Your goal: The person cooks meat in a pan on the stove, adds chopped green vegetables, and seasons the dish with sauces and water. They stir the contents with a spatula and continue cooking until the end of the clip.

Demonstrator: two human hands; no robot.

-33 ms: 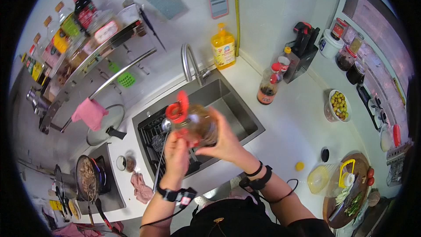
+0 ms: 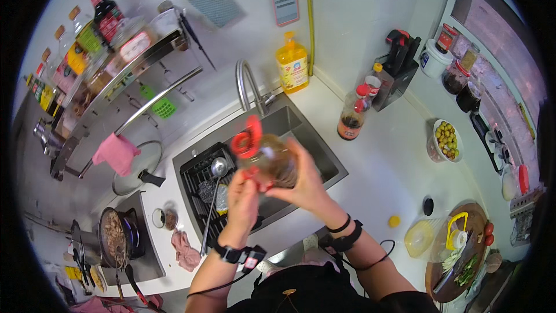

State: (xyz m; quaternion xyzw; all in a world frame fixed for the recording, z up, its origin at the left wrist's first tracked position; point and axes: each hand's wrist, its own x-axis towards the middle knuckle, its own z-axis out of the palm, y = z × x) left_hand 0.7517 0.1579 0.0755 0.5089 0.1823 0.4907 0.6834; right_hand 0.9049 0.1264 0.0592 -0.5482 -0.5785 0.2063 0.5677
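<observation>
Over the sink's (image 2: 324,156) front half, both hands hold a bottle (image 2: 277,162) of brown liquid in the air. Left hand (image 2: 243,197): fingers closed around the lower neck side, just under the red cap (image 2: 247,137). Right hand (image 2: 304,182): palm and fingers wrapped on the body. Bottle tilted; long axis runs from near-right to far-left, cap end pointing away toward the faucet (image 2: 249,84) and drain rack (image 2: 202,188). Left hand nearer the cap. Whether the cap is open, cannot tell. Behind, at the counter's back edge, stands a yellow soap bottle (image 2: 292,66).
</observation>
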